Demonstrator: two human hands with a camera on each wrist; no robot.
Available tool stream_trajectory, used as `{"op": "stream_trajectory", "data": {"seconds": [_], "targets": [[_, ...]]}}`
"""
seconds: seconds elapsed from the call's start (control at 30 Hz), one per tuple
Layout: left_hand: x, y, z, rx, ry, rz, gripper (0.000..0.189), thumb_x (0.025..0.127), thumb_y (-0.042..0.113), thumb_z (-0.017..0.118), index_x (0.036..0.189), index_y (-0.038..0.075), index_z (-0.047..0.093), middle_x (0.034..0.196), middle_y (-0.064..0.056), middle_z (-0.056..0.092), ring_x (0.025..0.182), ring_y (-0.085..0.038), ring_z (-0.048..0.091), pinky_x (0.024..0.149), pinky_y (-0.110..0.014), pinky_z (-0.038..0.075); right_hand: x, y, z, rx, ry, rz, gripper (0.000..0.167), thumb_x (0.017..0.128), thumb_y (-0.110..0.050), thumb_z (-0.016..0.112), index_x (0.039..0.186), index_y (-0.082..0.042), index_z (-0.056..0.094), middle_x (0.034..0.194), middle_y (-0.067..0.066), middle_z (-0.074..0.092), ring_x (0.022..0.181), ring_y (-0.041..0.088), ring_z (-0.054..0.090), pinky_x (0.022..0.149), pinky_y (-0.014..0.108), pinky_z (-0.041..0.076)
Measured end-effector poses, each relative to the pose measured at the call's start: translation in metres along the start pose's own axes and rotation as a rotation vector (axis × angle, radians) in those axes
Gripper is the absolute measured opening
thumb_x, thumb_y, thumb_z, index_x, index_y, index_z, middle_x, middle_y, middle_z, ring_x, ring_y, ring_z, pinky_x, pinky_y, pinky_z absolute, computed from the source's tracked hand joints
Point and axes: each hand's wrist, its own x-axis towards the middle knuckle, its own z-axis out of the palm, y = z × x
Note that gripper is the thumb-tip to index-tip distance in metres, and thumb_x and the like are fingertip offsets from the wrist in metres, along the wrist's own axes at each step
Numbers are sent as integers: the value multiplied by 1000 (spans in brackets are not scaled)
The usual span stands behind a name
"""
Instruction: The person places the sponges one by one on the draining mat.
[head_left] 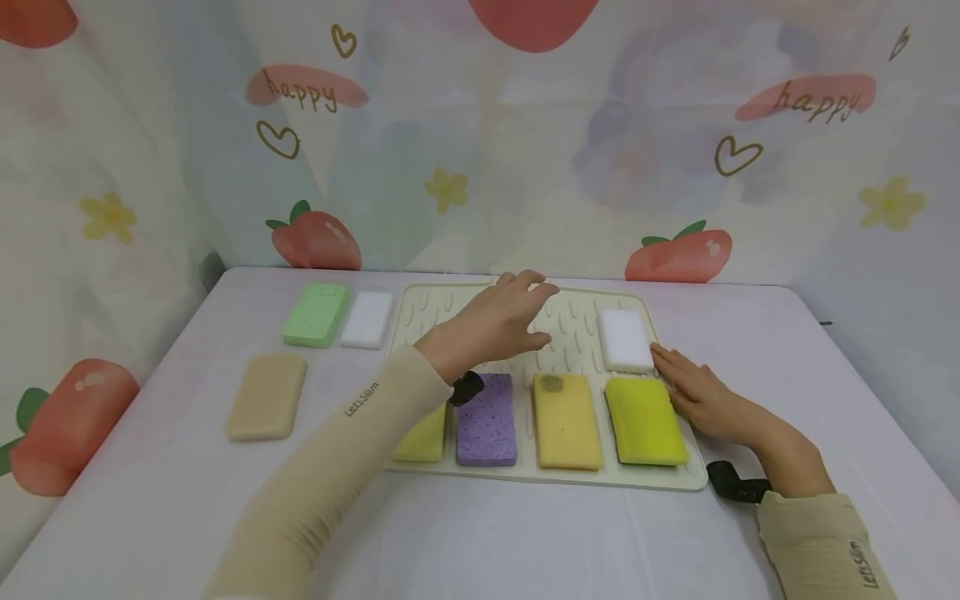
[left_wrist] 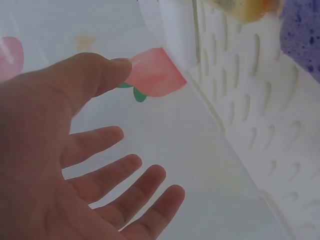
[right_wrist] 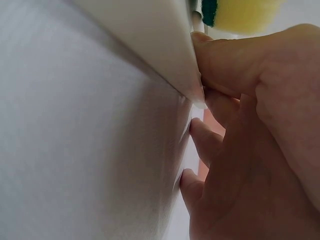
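Note:
A cream rectangular mat [head_left: 577, 477] with raised ridges lies on the table. My left hand [head_left: 498, 321] reaches over its middle, fingers spread and holding nothing; the left wrist view also shows that palm [left_wrist: 55, 165] bare. At the mat's right edge rests my right hand [head_left: 705, 396], its fingertips beside a white sponge [head_left: 626, 340] and a bright yellow sponge [head_left: 647, 421]. In the right wrist view, the thumb [right_wrist: 227, 62] and forefinger touch the mat's rim. A purple sponge [head_left: 486, 429] and a tan-yellow sponge [head_left: 567, 425] lie along the near side.
Under my left sleeve, another yellow sponge [head_left: 423, 440] is partly hidden on the mat. Left of the mat lie a green sponge [head_left: 317, 315], a second white sponge [head_left: 367, 319] and a beige sponge [head_left: 267, 397]. A patterned curtain [head_left: 525, 183] hangs behind the table.

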Motion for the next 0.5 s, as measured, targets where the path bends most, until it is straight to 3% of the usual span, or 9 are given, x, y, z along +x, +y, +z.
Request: {"op": "stream_trajectory", "data": {"seconds": [0.5], "targets": [[-60, -35, 12, -65, 111, -52, 64, 94, 32, 67, 149, 10, 42, 154, -12, 41, 134, -32, 46, 110, -44, 43, -2, -3, -1, -6, -3, 1, 60, 106, -17, 41, 156, 3, 16, 162, 29, 10, 145, 59, 2, 108, 80, -4]]}}
